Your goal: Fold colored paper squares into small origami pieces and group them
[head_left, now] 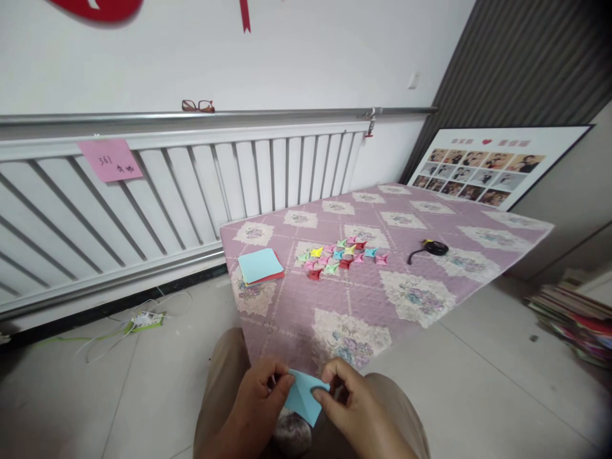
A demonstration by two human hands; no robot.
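Between my two hands, above my lap at the table's near edge, is a light blue sheet of folding paper (304,399) with crease lines on it. My left hand (268,392) pinches its upper left corner between thumb and fingers. The right corner is pinched by my right hand (348,398). Beyond them on the tablecloth (291,319) lies a cluster of small folded paper pieces (338,255) in pink, green, yellow, red and blue. A stack of square paper sheets (261,264), blue on top with red showing beneath, rests at the table's left side.
A black strap-like item with a round body (436,247) lies on the table's right. Behind stands a white radiator (268,172) with a pink note (111,159); glasses (197,106) sit on the pipe. A power strip (146,320) with cables is on the floor, left; stacked papers (574,315) stand right.
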